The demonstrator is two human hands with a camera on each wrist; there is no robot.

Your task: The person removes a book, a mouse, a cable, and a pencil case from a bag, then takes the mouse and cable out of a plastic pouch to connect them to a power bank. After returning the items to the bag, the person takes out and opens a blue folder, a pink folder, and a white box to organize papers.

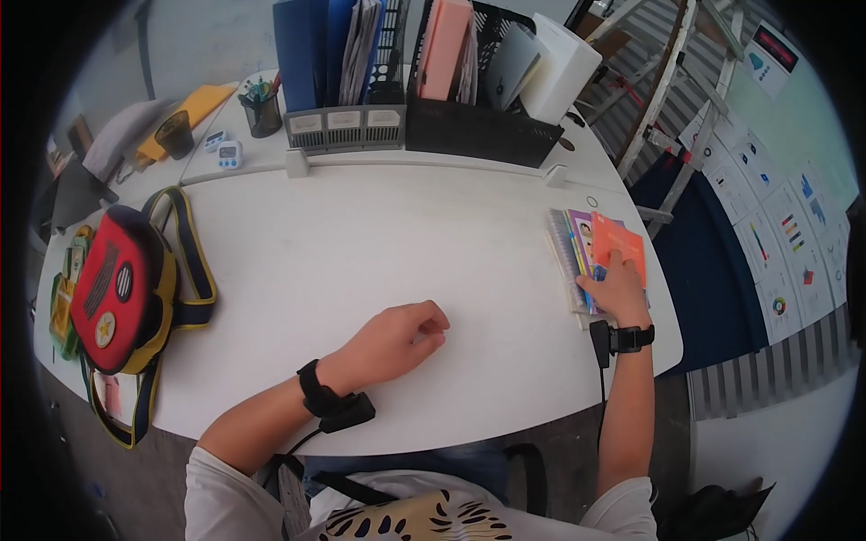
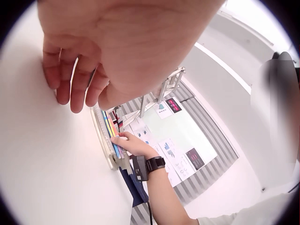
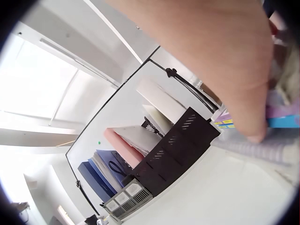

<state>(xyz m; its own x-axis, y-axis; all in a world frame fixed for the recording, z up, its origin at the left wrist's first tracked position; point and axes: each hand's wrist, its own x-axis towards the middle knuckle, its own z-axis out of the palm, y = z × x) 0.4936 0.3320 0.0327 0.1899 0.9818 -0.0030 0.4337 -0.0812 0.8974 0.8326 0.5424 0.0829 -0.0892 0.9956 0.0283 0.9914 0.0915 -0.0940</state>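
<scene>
My right hand [image 1: 619, 290] lies over a small stack of books at the desk's right side. Its fingers reach onto an orange booklet [image 1: 628, 238] on top, while the thumb [image 3: 255, 126] bends down along the stack's left edge. Beneath the orange booklet show a purple-covered book [image 1: 580, 224] and a spiral-bound notebook [image 1: 561, 242]. Part of the stack is hidden by the hand. My left hand [image 1: 390, 341] is over the middle of the desk near its front, fingers loosely bent and nothing in them; the left wrist view shows its bare palm [image 2: 136, 42].
A red and black backpack [image 1: 122, 288] with yellow-edged straps lies at the desk's left. Along the back stand a grey file rack [image 1: 347, 128], a black file holder [image 1: 483, 133], a pen cup [image 1: 262, 115] and small white timers [image 1: 230, 155]. A ladder [image 1: 663, 108] stands beyond the right edge.
</scene>
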